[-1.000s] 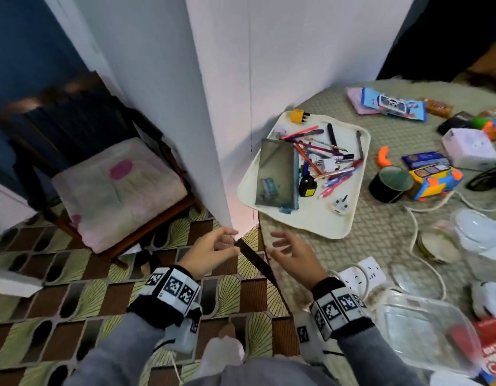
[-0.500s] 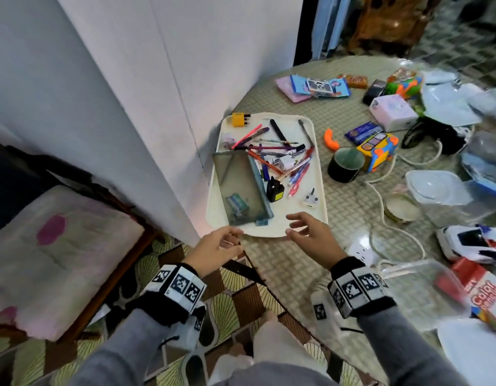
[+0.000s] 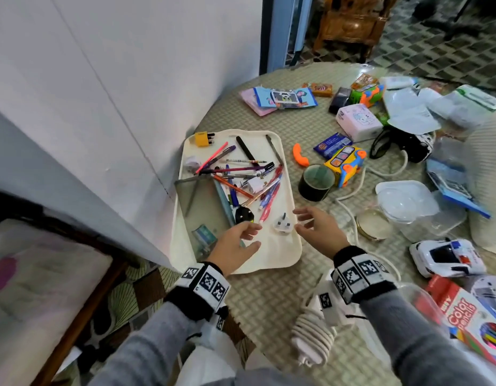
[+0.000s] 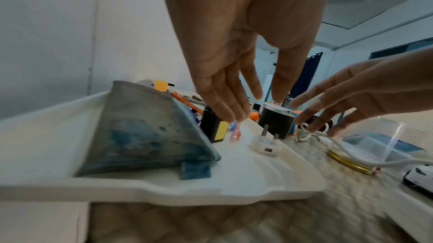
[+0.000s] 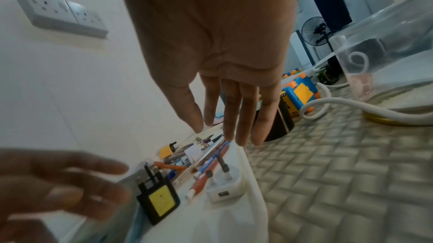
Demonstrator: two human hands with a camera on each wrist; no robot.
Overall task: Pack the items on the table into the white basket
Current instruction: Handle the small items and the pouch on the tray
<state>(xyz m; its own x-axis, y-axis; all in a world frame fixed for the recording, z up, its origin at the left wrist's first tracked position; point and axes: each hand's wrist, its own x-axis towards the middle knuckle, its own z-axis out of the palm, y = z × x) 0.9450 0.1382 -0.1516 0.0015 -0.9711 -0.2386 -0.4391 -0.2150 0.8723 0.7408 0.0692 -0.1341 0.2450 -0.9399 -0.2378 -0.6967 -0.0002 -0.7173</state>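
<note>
1. While both hands hover over the white tray (image 3: 269, 263) in the head view, this looks like the reach step, nothing picked yet. The left hand (image 3: 235, 246) and right hand (image 3: 319, 229) flank the white plug (image 3: 281, 224), fingers spread, holding nothing. Pens (image 3: 241, 174) and a grey pouch (image 3: 202, 213) lie in the tray; a toy car (image 3: 447, 257) and other items sit across the table (image 3: 269, 296).

2. Left wrist view now: the left hand (image 4: 229, 62) hangs open, fingertips (image 4: 225, 113) just above the black-and-yellow adapter (image 4: 214, 128); contact I cannot tell.

3. Right wrist view: right hand (image 5: 211, 62) straight-fingered and empty above the pens (image 5: 208, 156), the plug (image 5: 225, 187) near below.

4. Next move, I'd judge, calls for closing on one small item.
</note>
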